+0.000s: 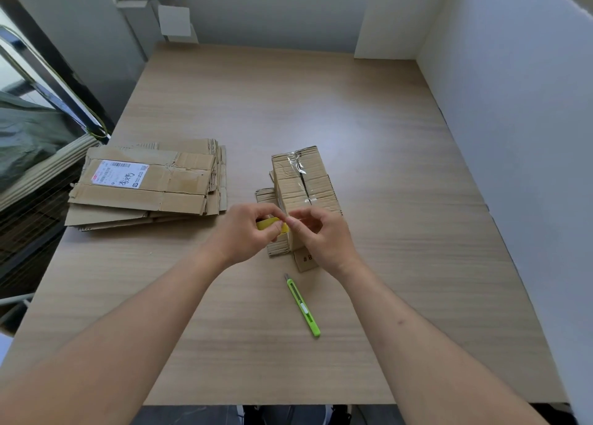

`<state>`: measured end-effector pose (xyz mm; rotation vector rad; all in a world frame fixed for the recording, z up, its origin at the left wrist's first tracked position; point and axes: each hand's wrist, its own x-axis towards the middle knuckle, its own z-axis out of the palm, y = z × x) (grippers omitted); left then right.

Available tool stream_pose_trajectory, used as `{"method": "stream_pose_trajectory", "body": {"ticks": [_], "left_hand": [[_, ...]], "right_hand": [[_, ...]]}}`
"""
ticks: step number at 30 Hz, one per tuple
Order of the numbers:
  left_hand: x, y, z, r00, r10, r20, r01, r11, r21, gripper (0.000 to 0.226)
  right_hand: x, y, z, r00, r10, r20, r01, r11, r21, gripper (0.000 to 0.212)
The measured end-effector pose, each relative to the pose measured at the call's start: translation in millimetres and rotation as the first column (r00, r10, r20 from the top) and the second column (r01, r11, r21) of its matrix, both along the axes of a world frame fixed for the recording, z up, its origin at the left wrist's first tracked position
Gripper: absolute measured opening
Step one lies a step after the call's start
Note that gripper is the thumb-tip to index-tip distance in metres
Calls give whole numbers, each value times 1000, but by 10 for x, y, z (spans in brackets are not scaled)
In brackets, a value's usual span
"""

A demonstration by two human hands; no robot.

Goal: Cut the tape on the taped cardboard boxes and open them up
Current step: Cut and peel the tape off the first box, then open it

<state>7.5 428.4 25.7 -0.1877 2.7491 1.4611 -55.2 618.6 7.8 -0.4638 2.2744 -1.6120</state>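
cardboard box [301,180] long axis running away, green cutter [303,305] likewise

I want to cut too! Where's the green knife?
The slim green utility knife lies on the wooden table, near the front edge, just before the taped cardboard box.

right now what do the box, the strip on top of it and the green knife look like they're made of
Small brown box: matte corrugated cardboard, fluting visible at edges. Shiny clear strip: likely glossy plastic tape, wrinkled and reflecting light. Slim lime-green utility knife: apparently smooth plastic body, small metal blade tip.
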Motion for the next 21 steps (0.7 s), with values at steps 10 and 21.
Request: {"method": "stream_pose_trajectory", "body": {"ticks": [10,21], "left_hand": [[-92,293,123,998,-46,40,49,995,-81,14],[-247,308,264,994,73,87,-23,880,-475,48]], "right_hand": [[-29,125,-123,977,-208,-47,208,978,3,3],[-220,246,-44,945,-304,-122,313,948,58,8]]}}
